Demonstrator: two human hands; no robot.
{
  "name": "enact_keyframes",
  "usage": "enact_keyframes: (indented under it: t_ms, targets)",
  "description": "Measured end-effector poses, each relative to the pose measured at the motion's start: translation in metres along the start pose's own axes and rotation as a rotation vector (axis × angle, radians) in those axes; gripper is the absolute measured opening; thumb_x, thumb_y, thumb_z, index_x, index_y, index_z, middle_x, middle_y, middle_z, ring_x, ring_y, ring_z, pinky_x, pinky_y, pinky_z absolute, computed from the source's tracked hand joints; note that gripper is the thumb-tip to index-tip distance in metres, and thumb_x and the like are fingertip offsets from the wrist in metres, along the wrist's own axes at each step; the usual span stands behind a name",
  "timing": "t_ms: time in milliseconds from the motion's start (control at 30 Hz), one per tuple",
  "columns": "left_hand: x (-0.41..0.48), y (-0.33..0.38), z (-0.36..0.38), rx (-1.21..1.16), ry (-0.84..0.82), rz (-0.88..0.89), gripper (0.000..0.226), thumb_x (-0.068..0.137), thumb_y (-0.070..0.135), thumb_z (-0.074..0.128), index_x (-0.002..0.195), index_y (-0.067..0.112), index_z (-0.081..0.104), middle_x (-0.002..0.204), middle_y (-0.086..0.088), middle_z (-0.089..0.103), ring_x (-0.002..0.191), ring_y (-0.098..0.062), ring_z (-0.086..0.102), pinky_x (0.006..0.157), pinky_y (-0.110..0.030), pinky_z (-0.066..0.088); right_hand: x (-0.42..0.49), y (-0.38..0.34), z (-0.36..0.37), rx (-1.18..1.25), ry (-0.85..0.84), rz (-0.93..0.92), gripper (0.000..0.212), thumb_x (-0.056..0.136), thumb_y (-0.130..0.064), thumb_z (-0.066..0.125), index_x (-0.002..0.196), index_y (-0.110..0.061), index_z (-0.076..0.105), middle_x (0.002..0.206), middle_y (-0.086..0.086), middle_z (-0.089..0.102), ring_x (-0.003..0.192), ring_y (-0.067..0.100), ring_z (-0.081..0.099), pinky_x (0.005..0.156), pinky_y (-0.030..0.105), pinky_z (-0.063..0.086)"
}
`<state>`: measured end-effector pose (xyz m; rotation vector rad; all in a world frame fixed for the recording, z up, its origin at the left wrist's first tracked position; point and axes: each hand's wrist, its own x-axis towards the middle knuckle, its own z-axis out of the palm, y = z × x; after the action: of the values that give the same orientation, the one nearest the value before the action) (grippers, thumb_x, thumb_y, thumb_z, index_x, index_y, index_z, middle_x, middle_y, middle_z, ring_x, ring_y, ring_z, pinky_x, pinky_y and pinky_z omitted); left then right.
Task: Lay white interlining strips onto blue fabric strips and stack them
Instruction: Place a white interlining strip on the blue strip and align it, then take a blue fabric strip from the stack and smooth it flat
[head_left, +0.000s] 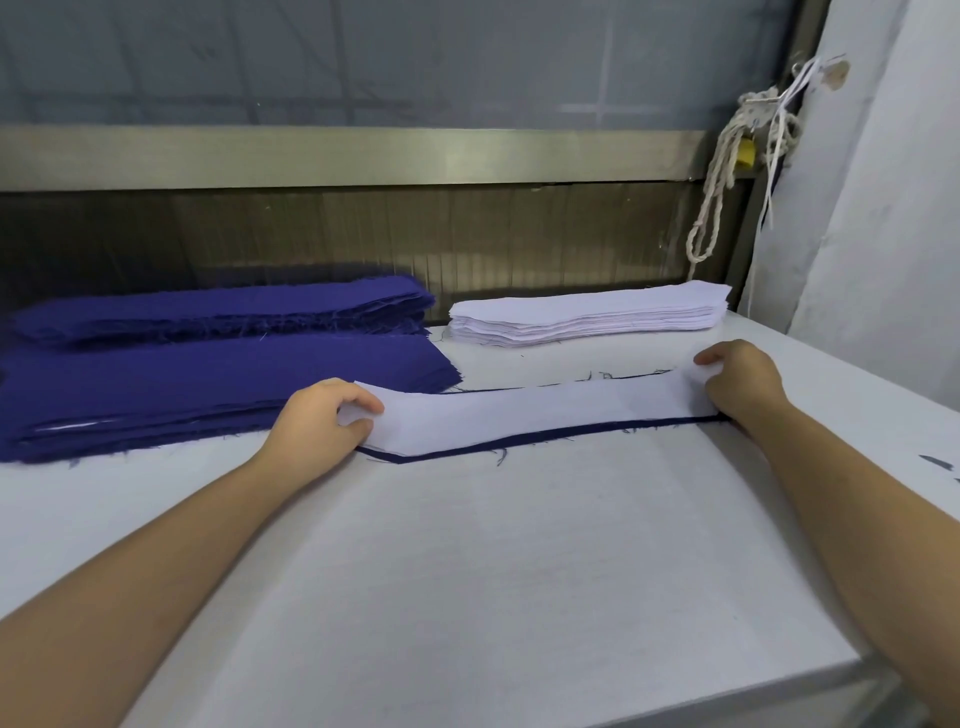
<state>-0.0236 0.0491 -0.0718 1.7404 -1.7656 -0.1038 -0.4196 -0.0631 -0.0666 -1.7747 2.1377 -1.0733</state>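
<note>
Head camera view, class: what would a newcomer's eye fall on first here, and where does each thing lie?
First, the white interlining strip at the centre of the white table, held at its ends by the left hand and right hand, with the blue fabric strip showing as a dark edge beneath its near side. Then the deep blue fabric stacks at the left, and the white interlining stack behind, right of them.

The white interlining strip hides the blue fabric strip except a thin rim along its edges.
</note>
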Motion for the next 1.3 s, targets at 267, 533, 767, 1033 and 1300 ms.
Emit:
enact_keyframes:
  t_ms: [267, 533, 767, 1033, 1300]
  targets:
    - [-0.001, 0.0, 0.001, 0.007, 0.057, -0.049, 0.018, 0.082, 0.008, 0.068, 0.095, 0.021, 0.068, 0.107, 0.007, 0.042, 0.088, -0.009, 0.047, 0.077, -0.025, 0.039, 0.002, 0.0, 0.004, -0.188, -0.03, -0.006, 0.044, 0.086, 0.008, 0.041, 0.123, -0.008, 0.058, 0.132, 0.019, 0.037, 0.124, 0.038, 0.029, 0.095, 0.04, 0.037]
    - [0.003, -0.003, 0.0, 0.073, 0.084, -0.084, 0.014, 0.087, 0.014, 0.061, 0.094, 0.024, 0.066, 0.105, 0.009, 0.042, 0.086, -0.016, 0.052, 0.078, -0.038, 0.048, -0.01, -0.022, 0.016, -0.407, -0.036, -0.185, 0.037, 0.089, -0.007, 0.05, 0.123, -0.017, 0.062, 0.132, 0.014, 0.04, 0.119, 0.036, 0.029, 0.098, 0.039, 0.029]
    - [0.026, -0.02, -0.014, 0.043, 0.19, -0.175, 0.017, 0.088, 0.012, 0.059, 0.098, 0.024, 0.066, 0.121, -0.001, 0.05, 0.106, -0.02, 0.05, 0.079, -0.03, 0.035, -0.025, -0.076, 0.044, -0.324, -0.149, -0.417, 0.029, 0.091, -0.007, 0.049, 0.113, -0.014, 0.067, 0.125, 0.012, 0.053, 0.118, 0.032, 0.04, 0.097, 0.038, 0.036]
    - [0.073, -0.028, -0.026, -0.262, 0.392, -0.288, 0.018, 0.086, 0.007, 0.058, 0.096, 0.021, 0.066, 0.117, -0.006, 0.058, 0.089, -0.013, 0.052, 0.08, -0.027, 0.039, -0.027, -0.181, 0.101, -0.206, -0.156, -0.638, 0.037, 0.094, -0.008, 0.042, 0.126, -0.016, 0.058, 0.126, 0.01, 0.052, 0.118, 0.031, 0.042, 0.096, 0.037, 0.037]
    - [0.098, -0.043, -0.03, -0.526, 0.24, -0.433, 0.017, 0.089, 0.009, 0.06, 0.104, 0.017, 0.061, 0.105, -0.002, 0.059, 0.095, -0.017, 0.054, 0.081, -0.028, 0.041, -0.028, -0.269, 0.154, -0.215, -0.062, -0.919, 0.041, 0.098, -0.016, 0.04, 0.138, -0.019, 0.044, 0.131, 0.006, 0.045, 0.116, 0.029, 0.04, 0.092, 0.036, 0.036]
